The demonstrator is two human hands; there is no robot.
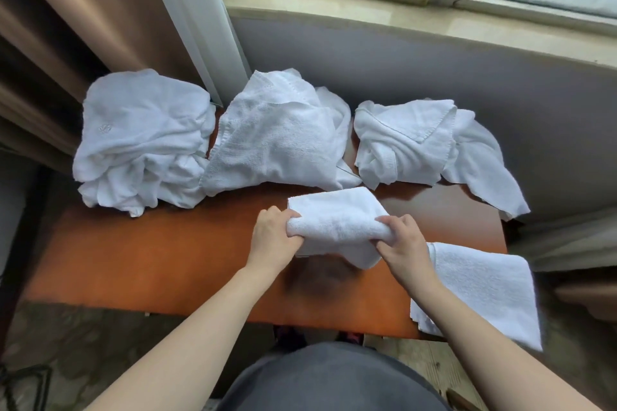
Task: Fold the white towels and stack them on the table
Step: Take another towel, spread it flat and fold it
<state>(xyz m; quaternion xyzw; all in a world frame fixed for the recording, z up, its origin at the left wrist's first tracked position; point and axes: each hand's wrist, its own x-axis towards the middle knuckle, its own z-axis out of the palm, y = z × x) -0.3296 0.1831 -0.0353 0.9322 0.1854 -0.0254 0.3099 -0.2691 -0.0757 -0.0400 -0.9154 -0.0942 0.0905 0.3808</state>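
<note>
A small white towel [337, 220], partly folded, hangs just above the middle of the orange-brown table [160, 260]. My left hand [272, 237] grips its left end and my right hand [404, 240] grips its right end; a loose corner droops below between them. A folded white towel [480, 290] lies flat at the table's right front corner and overhangs the edge. Three crumpled heaps of white towels line the back of the table: left heap [143, 140], middle heap [280, 133], right heap [420, 140].
The table stands against a grey wall under a window sill [400, 17]. A brown curtain [66, 27] hangs at the back left. The right heap spills over the table's right edge. My dark-clothed body [334, 380] is close to the front edge.
</note>
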